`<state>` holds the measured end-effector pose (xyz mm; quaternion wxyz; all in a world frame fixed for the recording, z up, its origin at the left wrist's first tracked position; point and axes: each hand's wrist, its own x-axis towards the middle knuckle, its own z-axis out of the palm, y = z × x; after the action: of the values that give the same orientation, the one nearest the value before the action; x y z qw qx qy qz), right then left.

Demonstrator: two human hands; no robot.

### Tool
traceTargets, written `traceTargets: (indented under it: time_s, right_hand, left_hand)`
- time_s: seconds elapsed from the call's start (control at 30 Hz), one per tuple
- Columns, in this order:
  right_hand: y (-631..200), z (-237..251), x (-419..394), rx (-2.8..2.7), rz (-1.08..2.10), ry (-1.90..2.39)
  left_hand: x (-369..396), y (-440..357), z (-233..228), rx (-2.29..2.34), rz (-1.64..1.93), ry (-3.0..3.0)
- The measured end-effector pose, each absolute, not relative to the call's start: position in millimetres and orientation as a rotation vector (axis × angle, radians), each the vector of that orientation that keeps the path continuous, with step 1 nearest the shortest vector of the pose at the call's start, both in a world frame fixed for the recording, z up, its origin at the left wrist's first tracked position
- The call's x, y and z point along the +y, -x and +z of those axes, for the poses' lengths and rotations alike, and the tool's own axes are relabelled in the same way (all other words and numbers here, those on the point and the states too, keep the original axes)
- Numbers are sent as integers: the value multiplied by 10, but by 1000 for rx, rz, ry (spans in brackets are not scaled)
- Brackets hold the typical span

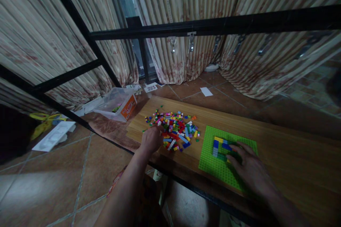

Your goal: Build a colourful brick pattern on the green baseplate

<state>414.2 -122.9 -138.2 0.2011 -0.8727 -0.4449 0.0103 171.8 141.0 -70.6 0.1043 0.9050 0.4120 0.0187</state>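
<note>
Head view: I see both hands over the desk (279, 142). Left hand (151, 139) sits at the near edge of the loose brick pile (174, 129), fingers curled into the bricks; can't tell if it grips one. Right hand (250, 170) lies flat and spread on the green baseplate (210, 156), fingertips touching the small blue-yellow brick build (221, 146) pressed onto it. Baseplate just right of the pile. Clear plastic box (117, 104) with orange label on the floor, left of the desk.
</note>
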Motion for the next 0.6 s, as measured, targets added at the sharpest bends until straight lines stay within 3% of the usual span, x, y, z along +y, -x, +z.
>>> traceTargets:
  time_s: [0.33,0.6]
  right_hand:
    - [-4145,-1391,-1226,-1246,32,2423]
    - [-4144,-1217,-1177,-1101,32,2339]
  left_hand:
    - [1392,-1801,-696,1231,128,-2679]
    - [1282,-2069,-636,1142,529,-2460]
